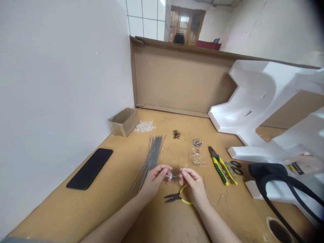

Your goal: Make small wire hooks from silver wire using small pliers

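Note:
Between my two hands a thin bent wire (175, 175) is held above the table. The fingertips of my left hand (157, 176) pinch one end, beside a small pale-blue bit too small to name. My right hand (193, 182) pinches the other end near an upward-pointing tip. Yellow-handled pliers (174, 197) lie below, their handles partly hidden by my right hand. Just left of my hands is a bundle of straight grey wires (153, 153). Bent wire pieces (196, 158) and a small coil-like heap of wire (197, 142) lie farther to the right.
Green-and-yellow pliers (219, 165) and black-handled scissors (235, 167) lie at right, near white foam (253, 91) and a black strap (268, 179). Black rings (176, 134), clear beads (145, 126), a small cardboard box (124, 126) and a black phone (89, 168) are also on the table.

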A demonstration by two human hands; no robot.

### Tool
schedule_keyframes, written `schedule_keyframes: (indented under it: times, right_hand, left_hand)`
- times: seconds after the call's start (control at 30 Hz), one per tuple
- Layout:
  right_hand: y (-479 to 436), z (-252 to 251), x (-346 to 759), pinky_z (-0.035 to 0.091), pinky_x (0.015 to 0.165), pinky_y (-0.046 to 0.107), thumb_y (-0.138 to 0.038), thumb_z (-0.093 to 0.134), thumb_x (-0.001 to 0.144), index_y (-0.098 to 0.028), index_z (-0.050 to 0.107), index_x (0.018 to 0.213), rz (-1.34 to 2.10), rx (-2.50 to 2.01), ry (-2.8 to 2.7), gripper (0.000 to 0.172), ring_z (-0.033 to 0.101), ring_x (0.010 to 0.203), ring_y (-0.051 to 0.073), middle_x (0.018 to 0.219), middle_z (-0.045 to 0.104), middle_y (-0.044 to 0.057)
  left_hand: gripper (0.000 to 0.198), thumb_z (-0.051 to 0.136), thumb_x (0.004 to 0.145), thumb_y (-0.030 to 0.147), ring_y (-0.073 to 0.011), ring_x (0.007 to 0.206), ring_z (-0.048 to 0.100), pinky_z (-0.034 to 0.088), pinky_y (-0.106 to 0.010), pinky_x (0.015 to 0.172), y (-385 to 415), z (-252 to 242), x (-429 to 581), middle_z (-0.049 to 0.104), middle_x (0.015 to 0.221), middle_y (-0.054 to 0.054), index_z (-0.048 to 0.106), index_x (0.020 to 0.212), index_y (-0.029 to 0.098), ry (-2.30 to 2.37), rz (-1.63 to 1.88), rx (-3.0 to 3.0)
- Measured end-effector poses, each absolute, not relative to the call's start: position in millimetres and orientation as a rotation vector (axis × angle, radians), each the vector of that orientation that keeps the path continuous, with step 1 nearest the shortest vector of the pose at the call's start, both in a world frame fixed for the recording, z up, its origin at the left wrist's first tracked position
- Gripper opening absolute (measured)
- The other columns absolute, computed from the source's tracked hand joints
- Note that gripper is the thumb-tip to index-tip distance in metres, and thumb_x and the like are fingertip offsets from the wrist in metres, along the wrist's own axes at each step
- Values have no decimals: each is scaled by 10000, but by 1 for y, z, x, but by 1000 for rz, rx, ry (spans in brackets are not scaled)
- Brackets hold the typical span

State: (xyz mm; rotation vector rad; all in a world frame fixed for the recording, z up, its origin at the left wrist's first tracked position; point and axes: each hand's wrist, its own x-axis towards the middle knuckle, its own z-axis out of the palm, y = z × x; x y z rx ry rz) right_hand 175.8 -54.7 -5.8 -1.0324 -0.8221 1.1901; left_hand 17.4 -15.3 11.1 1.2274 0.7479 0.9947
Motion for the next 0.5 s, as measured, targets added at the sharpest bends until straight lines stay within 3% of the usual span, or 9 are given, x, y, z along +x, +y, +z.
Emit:
schedule_keyframes:
  times: [0.3,0.5]
  right_hand:
    - [-56,-8,176,434,541,231,-296,647,739,-181,664,825,1154,-1025,-899,145,555,535,100,677,642,4]
    - [-58,-9,171,436,567,236,-294,640,744,-185,665,813,1131,-1041,-997,131,555,561,113,594,612,-14]
  left_hand:
    - [237,584,762,344,-119,624,578,465,-247,565,-17,3,20,615,750,-27,616,885,144,597,929,1118]
    - [215,635,727,304,-81,496,533,469,-223,478,-22,-4,30,610,675,-2,565,847,141,534,844,1030]
